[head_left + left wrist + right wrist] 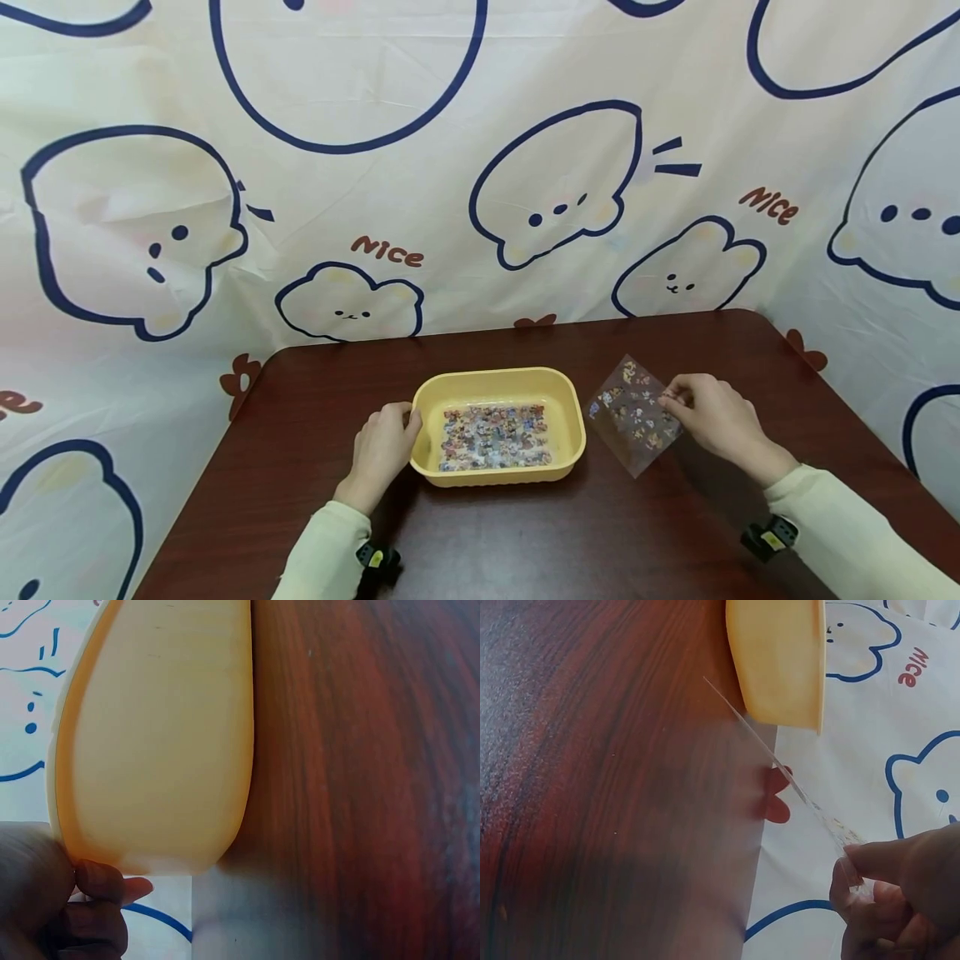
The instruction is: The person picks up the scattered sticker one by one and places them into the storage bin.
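Observation:
A yellow plastic basin (491, 479) sits on the dark wooden table, with many small colourful printed pieces (495, 437) lying on its bottom. My left hand (380, 446) pinches the basin's left rim; the left wrist view shows the thumb and fingers at that edge of the basin (165, 750). To the right of the basin, my right hand (712, 417) pinches one corner of a clear sheet or flat bag (633, 417) that carries small colourful figures. In the right wrist view this clear sheet (780, 769) appears almost edge-on between thumb and fingers.
The brown table (525, 542) ends at a back edge against a white cloth (555, 67) printed with blue cartoon outlines. Dark wrist devices (770, 536) are strapped at both sleeves.

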A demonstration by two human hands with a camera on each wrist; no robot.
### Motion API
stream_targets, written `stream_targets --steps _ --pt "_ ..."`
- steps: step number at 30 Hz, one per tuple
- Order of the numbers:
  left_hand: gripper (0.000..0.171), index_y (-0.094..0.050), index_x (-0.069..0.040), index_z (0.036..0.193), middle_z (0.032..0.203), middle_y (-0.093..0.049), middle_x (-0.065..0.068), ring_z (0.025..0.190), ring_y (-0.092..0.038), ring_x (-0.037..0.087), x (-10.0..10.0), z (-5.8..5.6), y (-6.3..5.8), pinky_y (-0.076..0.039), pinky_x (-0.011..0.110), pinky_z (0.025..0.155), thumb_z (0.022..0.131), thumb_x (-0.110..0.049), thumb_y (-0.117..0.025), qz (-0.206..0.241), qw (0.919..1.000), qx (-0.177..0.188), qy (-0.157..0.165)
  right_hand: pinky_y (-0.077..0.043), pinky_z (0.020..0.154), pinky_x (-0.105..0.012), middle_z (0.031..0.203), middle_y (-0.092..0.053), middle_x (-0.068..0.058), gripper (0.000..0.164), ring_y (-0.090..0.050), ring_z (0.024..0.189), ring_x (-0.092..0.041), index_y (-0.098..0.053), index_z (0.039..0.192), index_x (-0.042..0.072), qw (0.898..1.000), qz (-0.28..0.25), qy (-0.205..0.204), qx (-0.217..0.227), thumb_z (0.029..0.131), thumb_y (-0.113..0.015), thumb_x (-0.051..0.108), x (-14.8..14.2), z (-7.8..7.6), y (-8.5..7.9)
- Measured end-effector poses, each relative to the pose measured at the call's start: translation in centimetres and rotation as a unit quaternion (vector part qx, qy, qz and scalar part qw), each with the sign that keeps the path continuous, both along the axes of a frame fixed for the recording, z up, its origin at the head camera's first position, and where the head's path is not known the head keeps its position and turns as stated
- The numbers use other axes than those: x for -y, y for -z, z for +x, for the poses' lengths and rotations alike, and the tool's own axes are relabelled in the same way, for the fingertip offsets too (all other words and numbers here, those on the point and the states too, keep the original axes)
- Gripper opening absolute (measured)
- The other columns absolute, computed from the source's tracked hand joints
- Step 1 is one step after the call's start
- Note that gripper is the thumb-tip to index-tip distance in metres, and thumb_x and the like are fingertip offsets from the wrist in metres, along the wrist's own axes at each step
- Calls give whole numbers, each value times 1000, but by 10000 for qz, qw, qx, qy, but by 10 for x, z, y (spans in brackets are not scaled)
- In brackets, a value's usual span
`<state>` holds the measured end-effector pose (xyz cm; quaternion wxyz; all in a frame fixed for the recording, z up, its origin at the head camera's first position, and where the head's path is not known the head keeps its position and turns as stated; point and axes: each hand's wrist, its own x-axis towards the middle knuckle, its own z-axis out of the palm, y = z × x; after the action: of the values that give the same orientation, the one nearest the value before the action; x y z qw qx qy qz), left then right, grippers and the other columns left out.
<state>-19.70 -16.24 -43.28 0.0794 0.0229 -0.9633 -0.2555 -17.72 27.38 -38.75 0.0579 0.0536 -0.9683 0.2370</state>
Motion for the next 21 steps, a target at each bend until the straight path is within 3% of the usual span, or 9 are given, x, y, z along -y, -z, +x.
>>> stream_targets --steps 21 --pt "35 -73 -2 118 107 -76 19 82 -72 32 0 1 0 -53 49 66 99 -26 -58 -69 9999 -78 9 -33 45 -32 66 -57 0 18 -47 52 -15 -72 95 6 9998 54 70 -174 99 -63 21 5 5 -16"
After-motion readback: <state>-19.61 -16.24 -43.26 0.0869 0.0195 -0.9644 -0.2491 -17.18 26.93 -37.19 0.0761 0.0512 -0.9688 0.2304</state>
